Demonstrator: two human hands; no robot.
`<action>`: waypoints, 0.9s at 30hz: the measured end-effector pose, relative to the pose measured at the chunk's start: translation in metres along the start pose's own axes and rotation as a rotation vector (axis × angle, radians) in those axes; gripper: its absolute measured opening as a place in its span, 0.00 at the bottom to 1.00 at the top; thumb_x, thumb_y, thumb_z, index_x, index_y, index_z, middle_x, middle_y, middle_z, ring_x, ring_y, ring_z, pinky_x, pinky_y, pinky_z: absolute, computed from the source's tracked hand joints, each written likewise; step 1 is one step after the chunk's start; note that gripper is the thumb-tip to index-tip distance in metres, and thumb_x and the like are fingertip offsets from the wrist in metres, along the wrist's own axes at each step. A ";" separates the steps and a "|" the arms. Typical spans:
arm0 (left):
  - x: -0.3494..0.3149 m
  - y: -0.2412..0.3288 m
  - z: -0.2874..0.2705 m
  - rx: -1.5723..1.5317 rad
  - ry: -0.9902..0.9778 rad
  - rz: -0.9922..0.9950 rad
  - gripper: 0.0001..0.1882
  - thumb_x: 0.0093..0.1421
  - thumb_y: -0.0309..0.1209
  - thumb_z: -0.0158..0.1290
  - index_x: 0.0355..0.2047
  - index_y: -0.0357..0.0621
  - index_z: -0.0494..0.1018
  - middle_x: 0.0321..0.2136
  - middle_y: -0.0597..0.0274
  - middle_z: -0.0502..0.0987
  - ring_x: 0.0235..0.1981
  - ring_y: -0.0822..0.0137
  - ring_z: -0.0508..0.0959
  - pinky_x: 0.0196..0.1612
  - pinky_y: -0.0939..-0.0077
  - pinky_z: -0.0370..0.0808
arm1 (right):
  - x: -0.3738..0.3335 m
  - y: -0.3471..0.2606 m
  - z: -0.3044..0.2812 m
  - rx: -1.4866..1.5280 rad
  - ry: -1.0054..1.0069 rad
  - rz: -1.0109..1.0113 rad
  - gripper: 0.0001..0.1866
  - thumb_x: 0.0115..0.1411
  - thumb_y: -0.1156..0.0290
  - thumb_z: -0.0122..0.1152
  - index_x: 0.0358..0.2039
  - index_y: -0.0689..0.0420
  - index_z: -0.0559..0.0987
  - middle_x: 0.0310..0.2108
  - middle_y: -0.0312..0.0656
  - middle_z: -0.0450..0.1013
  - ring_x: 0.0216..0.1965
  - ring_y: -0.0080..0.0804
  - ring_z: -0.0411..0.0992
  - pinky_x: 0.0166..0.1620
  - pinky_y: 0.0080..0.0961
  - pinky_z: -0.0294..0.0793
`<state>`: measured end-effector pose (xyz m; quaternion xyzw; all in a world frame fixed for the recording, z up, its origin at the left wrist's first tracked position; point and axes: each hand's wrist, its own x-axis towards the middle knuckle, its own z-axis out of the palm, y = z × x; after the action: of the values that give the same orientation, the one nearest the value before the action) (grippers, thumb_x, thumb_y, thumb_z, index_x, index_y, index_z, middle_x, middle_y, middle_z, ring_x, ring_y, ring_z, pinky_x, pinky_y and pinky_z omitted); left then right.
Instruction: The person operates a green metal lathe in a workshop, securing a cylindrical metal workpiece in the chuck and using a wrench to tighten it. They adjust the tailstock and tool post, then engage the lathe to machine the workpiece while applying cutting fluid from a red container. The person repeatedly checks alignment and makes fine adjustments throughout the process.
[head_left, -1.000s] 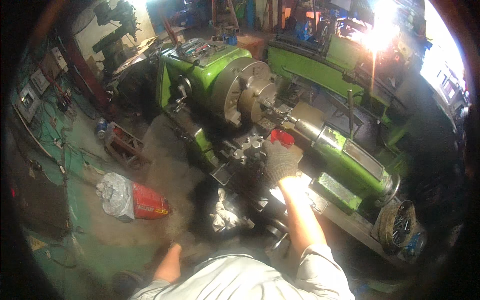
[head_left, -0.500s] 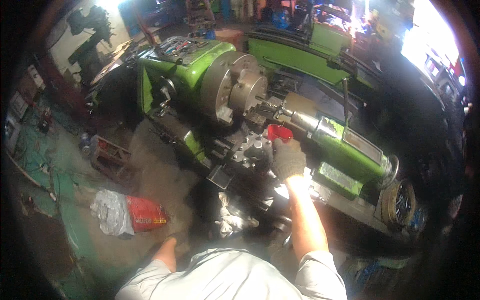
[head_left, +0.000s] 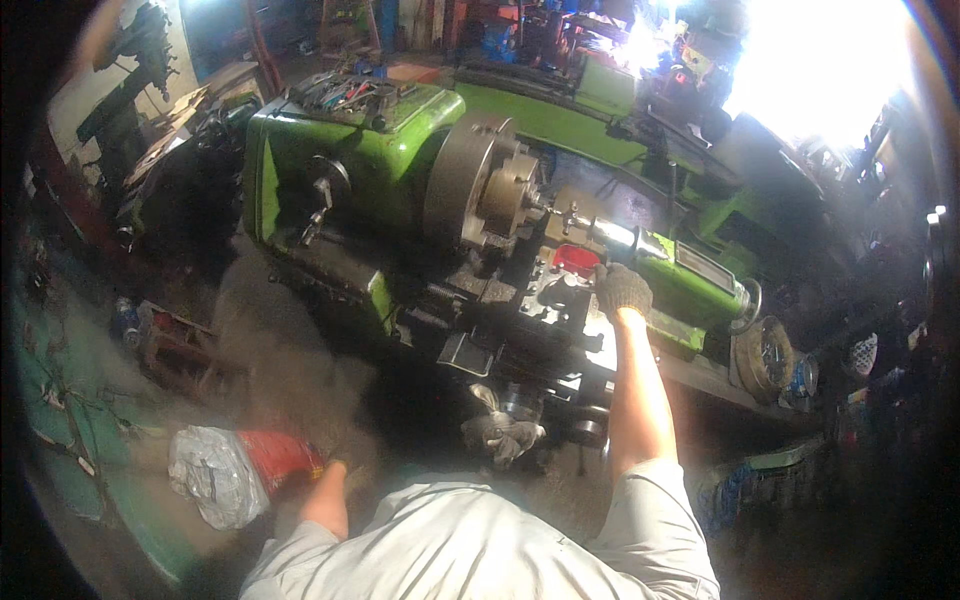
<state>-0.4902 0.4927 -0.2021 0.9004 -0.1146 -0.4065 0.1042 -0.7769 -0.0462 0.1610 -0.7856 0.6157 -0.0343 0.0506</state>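
A small red open-topped container (head_left: 575, 261) is at the carriage of a green lathe (head_left: 370, 130), beside the tool post (head_left: 560, 293). Gloved in grey knit, my right hand (head_left: 624, 289) is closed at the container's right side, with its fingertips partly hidden. Above them, a thin metal tool (head_left: 570, 216) extends from the tailstock (head_left: 665, 262) toward the chuck (head_left: 475, 185). My left hand (head_left: 338, 458) hangs low on the left near a red and white sack (head_left: 275, 455); its fingers are dark and blurred.
Loose tools (head_left: 345, 92) lie on top of the headstock. A crumpled rag (head_left: 500, 432) hangs at the lathe's front. To the left, a rusty metal frame (head_left: 180, 345) stands on the floor. A round ring-shaped item (head_left: 762, 358) is beyond the tailstock handwheel (head_left: 746, 304).
My view has shifted. My right hand and the red container have moved away from the thin tool, toward the tool post. The left arm stays low.
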 end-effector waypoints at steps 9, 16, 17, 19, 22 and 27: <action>-0.046 -0.106 0.041 0.185 -0.141 -0.172 0.34 0.71 0.51 0.48 0.68 0.38 0.68 0.59 0.43 0.75 0.60 0.48 0.74 0.63 0.55 0.70 | 0.029 0.019 0.018 0.060 -0.119 -0.067 0.29 0.73 0.44 0.47 0.54 0.56 0.83 0.54 0.55 0.79 0.58 0.55 0.76 0.61 0.48 0.75; -0.068 -0.075 0.070 0.134 -0.124 -0.158 0.34 0.71 0.51 0.48 0.68 0.38 0.68 0.58 0.43 0.75 0.60 0.49 0.75 0.63 0.55 0.71 | 0.048 0.041 0.026 0.109 -0.182 -0.187 0.30 0.72 0.44 0.48 0.54 0.56 0.84 0.56 0.53 0.79 0.58 0.51 0.77 0.61 0.47 0.75; -0.071 -0.064 0.072 0.106 -0.111 -0.146 0.34 0.71 0.50 0.48 0.68 0.38 0.68 0.58 0.43 0.75 0.59 0.49 0.75 0.63 0.55 0.71 | 0.046 0.038 0.025 0.100 -0.153 -0.187 0.31 0.72 0.43 0.48 0.53 0.57 0.84 0.56 0.53 0.79 0.58 0.50 0.77 0.61 0.47 0.75; -0.079 -0.044 0.070 0.057 -0.075 -0.129 0.34 0.72 0.50 0.48 0.68 0.38 0.68 0.57 0.44 0.75 0.59 0.49 0.75 0.62 0.55 0.71 | 0.036 0.028 0.015 0.088 -0.203 -0.182 0.32 0.73 0.43 0.46 0.53 0.58 0.84 0.55 0.53 0.79 0.58 0.51 0.78 0.61 0.46 0.75; -0.097 -0.014 0.062 -0.004 -0.015 -0.092 0.34 0.72 0.50 0.48 0.68 0.38 0.68 0.57 0.44 0.75 0.59 0.50 0.75 0.62 0.55 0.71 | 0.039 0.030 0.014 0.157 -0.272 -0.190 0.33 0.74 0.43 0.42 0.52 0.60 0.84 0.53 0.56 0.80 0.57 0.54 0.77 0.62 0.47 0.75; -0.123 0.012 0.075 -0.037 0.014 -0.083 0.33 0.72 0.50 0.48 0.68 0.38 0.68 0.56 0.44 0.76 0.58 0.50 0.75 0.61 0.56 0.72 | 0.030 0.041 0.015 0.190 -0.233 -0.259 0.31 0.74 0.45 0.45 0.51 0.61 0.83 0.53 0.58 0.79 0.57 0.55 0.77 0.61 0.48 0.75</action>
<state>-0.6271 0.5097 -0.1603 0.9052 -0.0691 -0.4061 0.1046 -0.8071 -0.0842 0.1406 -0.8486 0.4936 -0.0075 0.1904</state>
